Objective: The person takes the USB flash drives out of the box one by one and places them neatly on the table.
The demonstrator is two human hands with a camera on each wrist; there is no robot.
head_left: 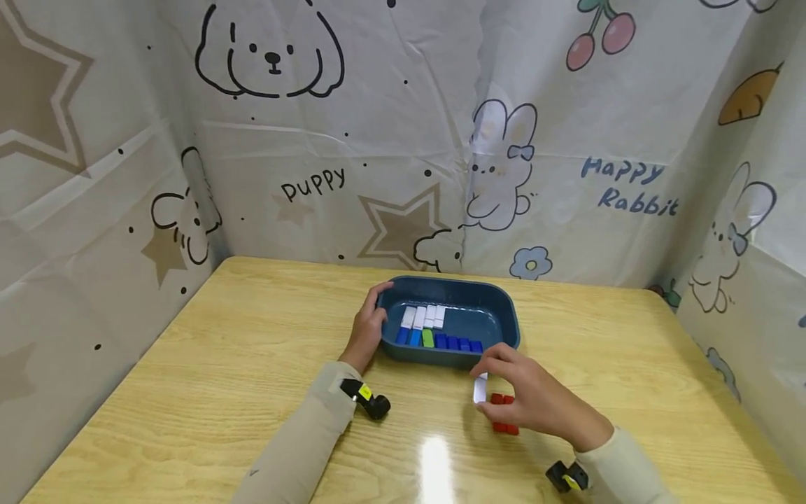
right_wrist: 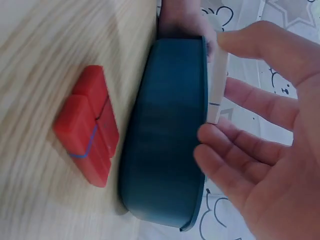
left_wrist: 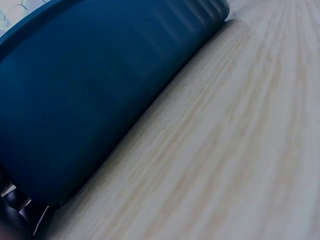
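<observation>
I observe right hand (head_left: 532, 392) pinching white block (head_left: 481, 390), long axis toward tub (head_left: 474, 323) of assorted blocks (head_left: 428, 339), left hand (head_left: 365, 330) gripping tub.

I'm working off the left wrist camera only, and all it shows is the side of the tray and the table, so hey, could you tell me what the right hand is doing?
Observer: The right hand pinches a white block between thumb and fingers.
Operator: Okay, is there anything else near that hand?
Observer: Yes, red blocks lie on the table near the right end of the tray, partly hidden by the hand in the head view.
Operator: And inside the tray, are the coloured blocks all blue?
Observer: No, one green block stands out in the front row, with blue blocks on both sides of it.
</observation>
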